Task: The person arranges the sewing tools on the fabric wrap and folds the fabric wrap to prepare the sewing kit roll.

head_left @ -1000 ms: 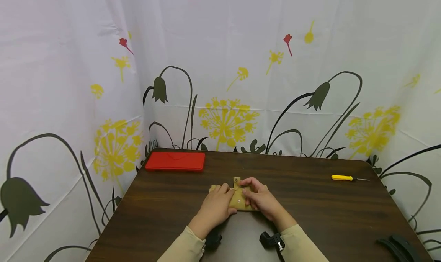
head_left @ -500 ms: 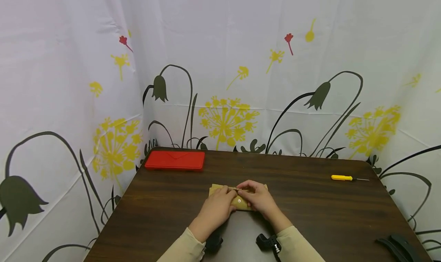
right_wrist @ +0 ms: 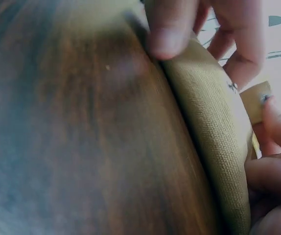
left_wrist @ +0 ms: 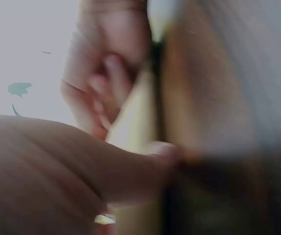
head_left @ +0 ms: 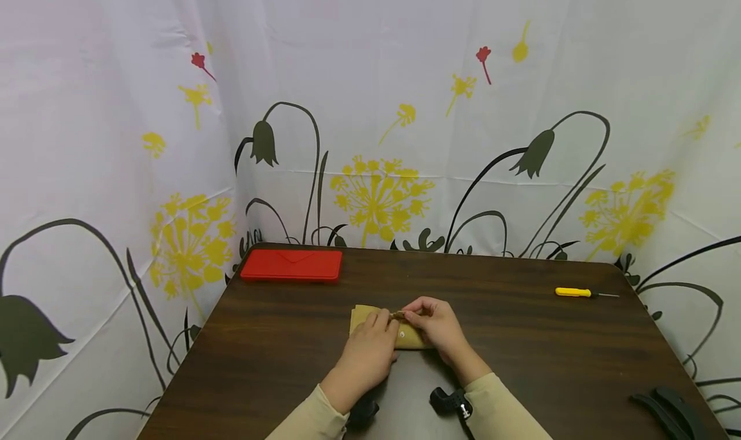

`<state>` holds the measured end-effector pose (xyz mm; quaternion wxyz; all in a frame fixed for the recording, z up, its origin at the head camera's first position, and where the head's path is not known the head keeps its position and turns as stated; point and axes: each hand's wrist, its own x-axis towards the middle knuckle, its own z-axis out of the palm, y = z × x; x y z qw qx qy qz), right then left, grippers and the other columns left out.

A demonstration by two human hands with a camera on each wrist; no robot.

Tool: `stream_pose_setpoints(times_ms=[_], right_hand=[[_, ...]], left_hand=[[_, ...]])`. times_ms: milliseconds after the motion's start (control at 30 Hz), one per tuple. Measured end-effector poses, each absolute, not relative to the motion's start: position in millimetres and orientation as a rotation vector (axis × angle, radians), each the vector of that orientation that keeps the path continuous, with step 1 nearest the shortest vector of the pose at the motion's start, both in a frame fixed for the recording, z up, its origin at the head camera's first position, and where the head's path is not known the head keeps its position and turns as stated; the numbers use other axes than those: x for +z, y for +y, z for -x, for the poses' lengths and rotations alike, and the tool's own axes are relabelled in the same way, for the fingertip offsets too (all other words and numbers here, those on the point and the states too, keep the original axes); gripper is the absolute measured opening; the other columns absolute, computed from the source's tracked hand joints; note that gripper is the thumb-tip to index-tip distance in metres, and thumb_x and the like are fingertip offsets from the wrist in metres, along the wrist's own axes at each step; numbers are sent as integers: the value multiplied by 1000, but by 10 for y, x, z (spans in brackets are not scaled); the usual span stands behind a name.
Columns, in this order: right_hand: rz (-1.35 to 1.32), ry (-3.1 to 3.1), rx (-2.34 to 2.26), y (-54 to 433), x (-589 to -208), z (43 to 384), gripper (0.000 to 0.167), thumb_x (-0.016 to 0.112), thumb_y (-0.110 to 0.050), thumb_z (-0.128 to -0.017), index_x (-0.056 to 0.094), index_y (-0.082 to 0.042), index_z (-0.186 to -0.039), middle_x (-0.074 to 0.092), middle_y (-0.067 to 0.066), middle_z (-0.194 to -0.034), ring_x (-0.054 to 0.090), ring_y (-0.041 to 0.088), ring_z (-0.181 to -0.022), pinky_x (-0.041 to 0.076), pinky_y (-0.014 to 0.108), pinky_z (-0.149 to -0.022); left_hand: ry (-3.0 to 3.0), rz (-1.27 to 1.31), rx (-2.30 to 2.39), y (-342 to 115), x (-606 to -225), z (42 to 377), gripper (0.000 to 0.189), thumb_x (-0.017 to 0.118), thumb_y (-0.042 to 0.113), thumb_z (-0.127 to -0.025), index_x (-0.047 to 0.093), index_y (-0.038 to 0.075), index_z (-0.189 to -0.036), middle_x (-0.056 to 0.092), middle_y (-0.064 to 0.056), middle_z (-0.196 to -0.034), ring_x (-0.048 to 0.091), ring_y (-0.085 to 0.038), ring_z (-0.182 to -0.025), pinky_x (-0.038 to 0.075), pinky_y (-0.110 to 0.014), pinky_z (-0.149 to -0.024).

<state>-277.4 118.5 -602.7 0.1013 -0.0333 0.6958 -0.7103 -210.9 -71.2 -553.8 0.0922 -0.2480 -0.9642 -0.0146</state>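
Note:
A tan fabric pouch (head_left: 413,339) lies on the dark wooden table, a snap stud showing on its front. My left hand (head_left: 367,350) holds the pouch's left part, fingers over the top and thumb (left_wrist: 162,152) at the near edge. With my right hand (head_left: 442,327) I pinch the pouch's short strap (right_wrist: 254,103) between thumb and index finger at the upper edge. A metal snap shows by the right thumb in the right wrist view. The strap stands just off the stud (right_wrist: 232,87). Motion blurs the left wrist view.
A flat red case (head_left: 292,266) lies at the table's back left. Far right is a screwdriver (head_left: 573,292) with a yellow handle. A dark curved object (head_left: 671,411) sits near the right front corner. Behind the table (head_left: 503,337) hangs a flower-print curtain (head_left: 370,73).
The strap stood up beyond the pouch; it has since come down toward the front, with the right fingers on it. The left hand has shifted slightly right. The head view has tilted slightly.

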Motion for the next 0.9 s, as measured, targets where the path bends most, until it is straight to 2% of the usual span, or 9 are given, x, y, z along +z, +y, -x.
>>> stream_pose_setpoints(times_ms=[100, 233, 300, 467, 600, 833, 900], right_hand=[[112, 1986, -2145, 1198, -6039, 2779, 16, 78, -7, -99, 76, 8, -107, 76, 1, -86, 49, 5, -58, 38, 19, -48], [120, 1878, -2201, 1226, -6043, 2776, 13, 75, -6, -101, 74, 6, -108, 73, -1, -83, 45, 4, -52, 35, 19, -45], [128, 1812, -2235, 1250, -6038, 2773, 10, 73, -5, -103, 74, 3, -107, 72, -1, -81, 37, 3, -46, 30, 20, -41], [212, 1713, -2249, 1312, -6054, 2777, 6, 70, -4, -105, 72, 1, -106, 70, -2, -80, 32, 3, -42, 26, 21, -41], [336, 1792, -2156, 1339, -6072, 2778, 8, 72, -3, -103, 72, 4, -105, 64, -2, -76, 35, 5, -45, 29, 21, -43], [705, 2174, -1837, 1377, -6062, 2796, 4, 83, -7, -95, 81, -3, -95, 69, 3, -90, 60, 4, -73, 47, 18, -61], [770, 2191, -1791, 1393, -6056, 2801, 7, 83, -10, -96, 82, -2, -96, 70, 5, -91, 60, 4, -72, 47, 17, -60]], left_hand=[[-2850, 735, -111, -738, -5603, 2165, 49, 92, 37, -88, 66, 12, -121, 59, -4, -111, 61, -23, -103, 58, -38, -85], [-2887, 720, -233, -759, -5662, 2233, 50, 92, 44, -87, 67, 16, -120, 59, -2, -110, 59, -24, -102, 56, -40, -90], [-2886, 704, -291, -761, -5672, 2259, 45, 90, 46, -89, 70, 18, -118, 59, -1, -109, 58, -23, -100, 56, -39, -87], [-2811, 648, -447, -795, -5659, 2302, 22, 85, 40, -93, 80, 22, -105, 60, -1, -105, 57, -22, -98, 54, -37, -81], [-2826, 646, -507, -852, -5619, 2316, 15, 84, 36, -95, 84, 24, -103, 61, -1, -101, 55, -21, -94, 51, -35, -78], [-2910, 531, -731, -883, -5612, 2370, 9, 90, 29, -90, 84, 24, -95, 59, 1, -92, 48, -18, -84, 39, -34, -74], [-2910, 492, -783, -882, -5618, 2383, 8, 91, 27, -89, 84, 25, -93, 59, 1, -90, 47, -18, -81, 37, -35, -73]])
